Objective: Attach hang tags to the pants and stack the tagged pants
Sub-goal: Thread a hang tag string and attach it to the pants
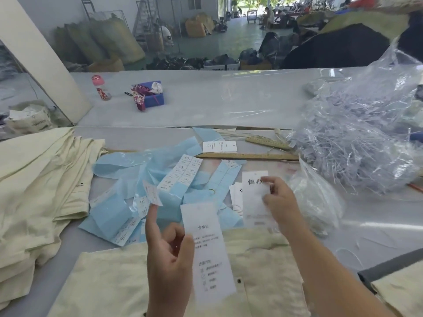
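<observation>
**Tags in both hands, pants flat below**

Head view. The left hand (168,255) pinches a long white hang tag (209,250) between thumb and curled fingers at the tag's left edge. The tag's long axis runs near to far, top end tilted slightly left; its printed side faces up, with text blocks and care symbols toward the near end. The raised forefinger carries a small sticker label (152,195) stuck to its tip.

The right hand (280,202) holds a second white tag (255,197), fingers curled over its right edge. This tag stands upright in view, long axis near to far, bold black characters at its far end. Part of the lettering is covered by the fingers, and the lower print is blurred.

Both tags hang over cream pants (128,282) lying flat at the near edge of the table (229,99); a dark button (238,280) shows just right of the left-hand tag. The pants are cut off by the lower edge.

A stack of cream pants (34,179) lies at left, partly out of view. Blue backing sheets (137,170) with label strips (183,172) litter the middle, with more white tags (235,193) half hidden behind the right-hand tag. A wooden ruler (249,156) lies beyond. Right: a clear bag of plastic fasteners (357,143), contents hard to resolve.
</observation>
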Tool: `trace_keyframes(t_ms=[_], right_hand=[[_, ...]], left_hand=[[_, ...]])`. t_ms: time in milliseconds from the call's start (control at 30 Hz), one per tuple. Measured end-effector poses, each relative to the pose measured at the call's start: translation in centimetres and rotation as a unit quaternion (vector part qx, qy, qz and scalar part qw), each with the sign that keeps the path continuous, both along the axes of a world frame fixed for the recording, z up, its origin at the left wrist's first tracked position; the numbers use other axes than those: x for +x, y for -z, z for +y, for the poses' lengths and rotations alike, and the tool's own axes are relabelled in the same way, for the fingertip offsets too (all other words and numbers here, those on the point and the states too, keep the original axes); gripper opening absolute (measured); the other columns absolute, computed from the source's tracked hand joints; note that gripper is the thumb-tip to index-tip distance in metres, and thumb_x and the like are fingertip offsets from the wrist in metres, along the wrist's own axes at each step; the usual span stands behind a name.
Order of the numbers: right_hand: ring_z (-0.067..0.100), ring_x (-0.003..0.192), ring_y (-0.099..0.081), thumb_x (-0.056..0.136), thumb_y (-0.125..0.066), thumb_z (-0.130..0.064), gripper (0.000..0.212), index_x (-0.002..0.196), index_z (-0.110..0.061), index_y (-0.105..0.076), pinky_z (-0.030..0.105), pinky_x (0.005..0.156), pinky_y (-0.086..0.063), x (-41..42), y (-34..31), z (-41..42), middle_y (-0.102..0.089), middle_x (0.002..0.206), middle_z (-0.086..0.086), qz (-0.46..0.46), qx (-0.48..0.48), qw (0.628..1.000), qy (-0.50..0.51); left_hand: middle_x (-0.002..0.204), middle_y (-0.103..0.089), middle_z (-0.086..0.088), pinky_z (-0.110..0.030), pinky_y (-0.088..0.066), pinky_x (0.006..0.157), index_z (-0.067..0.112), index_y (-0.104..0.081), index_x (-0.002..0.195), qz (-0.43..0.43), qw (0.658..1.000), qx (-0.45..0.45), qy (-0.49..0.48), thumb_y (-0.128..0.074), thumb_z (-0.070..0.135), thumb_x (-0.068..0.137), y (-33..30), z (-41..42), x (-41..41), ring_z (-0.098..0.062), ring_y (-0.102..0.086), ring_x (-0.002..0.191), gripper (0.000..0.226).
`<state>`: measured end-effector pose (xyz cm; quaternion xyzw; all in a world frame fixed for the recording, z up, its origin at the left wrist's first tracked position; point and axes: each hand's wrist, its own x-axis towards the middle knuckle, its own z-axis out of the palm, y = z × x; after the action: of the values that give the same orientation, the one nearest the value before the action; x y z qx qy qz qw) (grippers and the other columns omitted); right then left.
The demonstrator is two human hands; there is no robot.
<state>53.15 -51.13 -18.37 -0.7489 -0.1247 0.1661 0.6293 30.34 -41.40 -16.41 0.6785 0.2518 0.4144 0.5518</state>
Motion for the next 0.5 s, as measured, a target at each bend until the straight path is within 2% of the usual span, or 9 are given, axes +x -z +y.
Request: trace_keyframes(t_ms=[100, 167, 200, 233, 300, 333, 400, 467, 500], right_hand=[[0.024, 0.074, -0.06, 0.084, -0.052, 0.007, 0.035, 0.104, -0.02, -0.061, 0.038, 0.066, -0.051, 3.8, 2.9, 3.1, -0.065, 0.09, 0.004, -0.011, -0.03, 0.999, 0.037], [0.025, 0.081, -0.059, 0.085, -0.057, 0.003, 0.028, 0.105, -0.017, -0.062, 0.035, 0.07, -0.049, 5.3, 5.0, 4.2, -0.062, 0.089, 0.003, -0.024, -0.09, 0.995, 0.036], [0.026, 0.088, -0.058, 0.086, -0.059, -0.001, 0.027, 0.108, -0.016, -0.061, 0.034, 0.074, -0.049, 5.9, 6.0, 4.4, -0.06, 0.097, 0.005, -0.04, -0.148, 0.988, 0.024], [0.026, 0.1, -0.055, 0.087, -0.06, -0.006, 0.028, 0.112, -0.017, -0.061, 0.034, 0.082, -0.048, 6.3, 6.8, 4.3, -0.056, 0.109, 0.008, -0.073, -0.235, 0.969, 0.006], [0.027, 0.119, -0.04, 0.087, -0.06, -0.013, 0.034, 0.12, -0.021, -0.058, 0.036, 0.096, -0.042, 6.2, 7.0, 3.7, -0.043, 0.129, 0.01, -0.16, -0.407, 0.899, -0.026], [0.027, 0.123, -0.034, 0.086, -0.06, -0.014, 0.037, 0.122, -0.022, -0.057, 0.035, 0.099, -0.039, 5.7, 6.6, 3.3, -0.038, 0.134, 0.009, -0.195, -0.432, 0.88, -0.023], [0.023, 0.12, -0.039, 0.084, -0.064, -0.012, 0.034, 0.117, -0.02, -0.061, 0.031, 0.096, -0.039, 3.4, 4.4, 2.6, -0.044, 0.132, 0.008, -0.215, -0.357, 0.909, -0.011], [0.01, 0.096, -0.054, 0.081, -0.069, -0.01, 0.024, 0.1, -0.024, -0.066, 0.025, 0.081, -0.041, -0.9, 1.6, 1.5, -0.061, 0.112, 0.002, -0.167, -0.161, 0.972, -0.04], [0.006, 0.084, -0.058, 0.079, -0.071, -0.014, 0.021, 0.093, -0.028, -0.067, 0.023, 0.075, -0.043, -3.7, 0.0, 0.6, -0.067, 0.1, -0.003, -0.131, -0.07, 0.986, -0.078]], left_hand=[[0.064, -0.051, 0.0, -0.028, -0.047, 0.067, 0.073, -0.026, 0.123, -0.004, 1.0, -0.004, -0.029, -0.057, 0.022, 0.076, 1.5, 0.9, 0.5, -0.018, -0.05, 0.06, 0.076], [0.064, -0.05, -0.004, -0.028, -0.046, 0.067, 0.074, -0.026, 0.123, 0.004, 0.999, -0.004, -0.042, -0.059, 0.024, 0.077, 2.2, 1.3, 0.7, -0.022, -0.049, 0.06, 0.076], [0.065, -0.05, -0.006, -0.03, -0.046, 0.069, 0.073, -0.026, 0.124, 0.01, 0.999, -0.003, -0.047, -0.06, 0.024, 0.077, 2.4, 1.4, 0.8, -0.024, -0.049, 0.06, 0.076], [0.064, -0.049, -0.006, -0.033, -0.046, 0.069, 0.073, -0.026, 0.125, 0.017, 0.999, -0.001, -0.049, -0.062, 0.024, 0.08, 2.6, 1.5, 0.8, -0.025, -0.049, 0.059, 0.075], [0.062, -0.047, -0.003, -0.033, -0.046, 0.068, 0.073, -0.026, 0.126, 0.032, 0.998, 0.011, -0.048, -0.065, 0.019, 0.086, 2.8, 1.7, 0.8, -0.021, -0.047, 0.057, 0.077], [0.06, -0.045, -0.001, -0.032, -0.045, 0.067, 0.073, -0.026, 0.126, 0.041, 0.998, 0.019, -0.047, -0.067, 0.015, 0.087, 2.8, 1.8, 0.8, -0.019, -0.046, 0.056, 0.081], [0.058, -0.042, 0.002, -0.032, -0.044, 0.066, 0.071, -0.025, 0.127, 0.061, 0.996, 0.033, -0.048, -0.067, 0.007, 0.087, 2.6, 1.7, 0.6, -0.015, -0.044, 0.054, 0.087], [0.056, -0.042, 0.002, -0.024, -0.044, 0.063, 0.071, -0.023, 0.127, 0.079, 0.994, 0.048, -0.057, -0.068, 0.004, 0.084, 2.1, 1.3, 0.5, -0.01, -0.043, 0.052, 0.092], [0.055, -0.043, 0.002, -0.018, -0.044, 0.062, 0.069, -0.022, 0.129, 0.084, 0.993, 0.055, -0.062, -0.069, 0.003, 0.083, 1.7, 1.0, 0.5, -0.008, -0.043, 0.05, 0.093]])
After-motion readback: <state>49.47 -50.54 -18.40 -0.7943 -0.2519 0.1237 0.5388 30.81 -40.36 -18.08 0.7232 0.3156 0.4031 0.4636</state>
